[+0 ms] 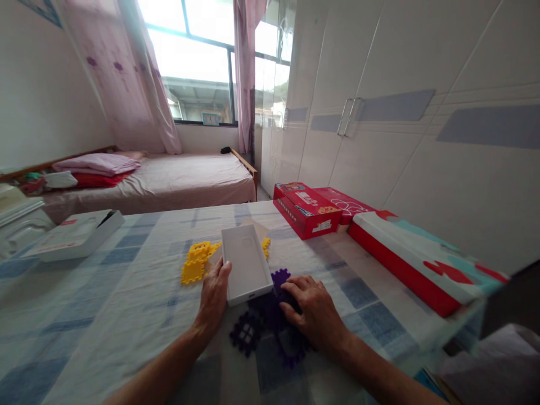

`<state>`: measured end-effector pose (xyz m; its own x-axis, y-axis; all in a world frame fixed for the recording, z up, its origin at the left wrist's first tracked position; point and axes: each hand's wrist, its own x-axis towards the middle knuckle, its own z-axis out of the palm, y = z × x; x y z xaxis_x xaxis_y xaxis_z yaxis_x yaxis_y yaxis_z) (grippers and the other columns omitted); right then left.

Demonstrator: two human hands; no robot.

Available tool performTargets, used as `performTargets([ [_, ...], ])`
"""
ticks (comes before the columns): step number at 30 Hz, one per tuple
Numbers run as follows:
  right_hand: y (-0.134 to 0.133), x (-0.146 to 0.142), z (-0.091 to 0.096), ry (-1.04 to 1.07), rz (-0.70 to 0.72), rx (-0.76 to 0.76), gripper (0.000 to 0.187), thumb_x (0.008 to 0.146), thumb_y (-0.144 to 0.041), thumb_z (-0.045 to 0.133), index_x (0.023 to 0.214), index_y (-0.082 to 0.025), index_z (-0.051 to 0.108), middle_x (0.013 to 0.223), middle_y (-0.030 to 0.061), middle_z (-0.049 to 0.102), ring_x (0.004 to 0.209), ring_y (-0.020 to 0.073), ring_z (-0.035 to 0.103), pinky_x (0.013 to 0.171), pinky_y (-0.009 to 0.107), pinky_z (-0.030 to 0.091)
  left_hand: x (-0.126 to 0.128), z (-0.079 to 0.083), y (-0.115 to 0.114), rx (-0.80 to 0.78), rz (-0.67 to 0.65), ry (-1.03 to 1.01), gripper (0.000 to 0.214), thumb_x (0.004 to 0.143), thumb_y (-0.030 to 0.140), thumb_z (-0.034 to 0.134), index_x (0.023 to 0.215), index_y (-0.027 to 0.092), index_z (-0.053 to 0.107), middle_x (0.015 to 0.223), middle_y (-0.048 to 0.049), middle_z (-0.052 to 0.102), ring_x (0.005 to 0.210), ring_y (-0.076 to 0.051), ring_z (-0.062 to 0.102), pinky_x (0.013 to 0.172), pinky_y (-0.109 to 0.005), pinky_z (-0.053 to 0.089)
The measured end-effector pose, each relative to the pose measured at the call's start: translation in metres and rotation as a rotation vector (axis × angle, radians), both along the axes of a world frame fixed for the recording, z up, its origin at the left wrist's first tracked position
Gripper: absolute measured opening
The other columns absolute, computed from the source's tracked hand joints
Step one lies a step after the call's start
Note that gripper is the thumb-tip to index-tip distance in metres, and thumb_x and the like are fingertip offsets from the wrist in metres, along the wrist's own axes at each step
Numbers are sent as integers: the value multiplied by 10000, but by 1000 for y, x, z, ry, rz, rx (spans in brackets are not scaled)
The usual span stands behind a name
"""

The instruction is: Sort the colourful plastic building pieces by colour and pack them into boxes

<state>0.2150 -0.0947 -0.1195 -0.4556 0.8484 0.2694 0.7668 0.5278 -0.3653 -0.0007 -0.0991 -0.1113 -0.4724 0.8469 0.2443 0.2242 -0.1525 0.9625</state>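
A shallow white box (247, 264), seemingly bare inside, lies tilted in the middle of the table. My left hand (215, 292) grips its left edge, thumb over the rim. To its right, my right hand (314, 309) curls its fingers and thumb around a purple interlocking plastic tile (280, 278), partly hidden by the hand. More dark purple pieces lie under and below that hand, including a square tile with a window-like grid (247, 333). Yellow interlocking tiles (196, 264) sit behind and left of the box, partly covered by it.
Red boxes (306, 208) stand at the table's back right, beside a long red, white and teal box (413, 259). An open white box (80, 233) lies at the far left on the checked tablecloth (139, 304). A bed (189, 174) and wardrobe are beyond.
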Motion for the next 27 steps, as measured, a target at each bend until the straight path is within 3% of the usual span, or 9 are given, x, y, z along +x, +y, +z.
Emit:
performTargets([
  [5, 17, 8, -1, 176, -143, -77, 121, 781, -322, 541, 841, -219, 561, 865, 24, 599, 822, 186, 564, 743, 305, 426, -3, -3, 9, -52, -36, 21, 376, 793, 397, 461, 1035, 173, 641, 1167, -70, 623, 1174, -260, 492, 1002, -393, 375],
  [9, 33, 12, 3, 393, -231, -217, 186, 779, -386, 515, 716, -212, 528, 706, -8, 578, 668, 155, 539, 639, 277, 416, -2, -3, 8, -31, -106, -59, 454, 785, 407, 484, 1143, 154, 601, 1214, -83, 603, 1207, -271, 472, 955, -364, 418],
  [12, 45, 7, 21, 582, -233, -287, 247, 784, -426, 496, 693, -200, 535, 664, -13, 563, 643, 144, 528, 595, 256, 408, -1, -3, 7, -7, -125, -84, 466, 774, 405, 504, 1156, 155, 600, 1205, -87, 606, 1165, -272, 507, 931, -363, 436],
  [16, 61, -30, 55, 676, -177, -214, 264, 789, -437, 513, 707, -189, 549, 654, -19, 561, 633, 126, 524, 604, 246, 403, -1, -4, 7, 8, -131, -65, 471, 794, 405, 481, 1177, 154, 585, 1217, -89, 595, 1147, -257, 519, 942, -362, 427],
  [19, 72, -69, 69, 622, -90, -167, 284, 799, -451, 518, 721, -183, 571, 699, -6, 589, 685, 131, 547, 673, 260, 420, -2, -5, 7, -4, -125, -40, 459, 808, 409, 466, 1173, 156, 582, 1229, -86, 586, 1167, -254, 503, 954, -356, 417],
  [22, 75, -88, 70, 511, 36, -134, 329, 809, -486, 513, 852, -180, 625, 921, 46, 624, 895, 175, 567, 819, 307, 423, -3, -6, 8, 2, -120, -15, 443, 819, 402, 458, 1167, 156, 579, 1239, -85, 575, 1174, -242, 495, 983, -350, 390],
  [24, 71, -80, 66, 468, 47, -57, 341, 829, -463, 500, 984, -184, 623, 1091, 74, 592, 1059, 198, 522, 928, 336, 381, -3, -7, 9, 19, -118, -7, 430, 822, 395, 456, 1159, 160, 583, 1235, -82, 574, 1167, -232, 499, 995, -342, 378],
  [27, 57, -43, 52, 348, 16, -16, 393, 832, -432, 504, 1137, -194, 572, 1209, 91, 546, 1167, 214, 463, 1008, 374, 326, -3, -8, 10, 23, -124, -29, 424, 816, 393, 463, 1151, 165, 588, 1213, -78, 583, 1147, -229, 512, 983, -340, 387],
])
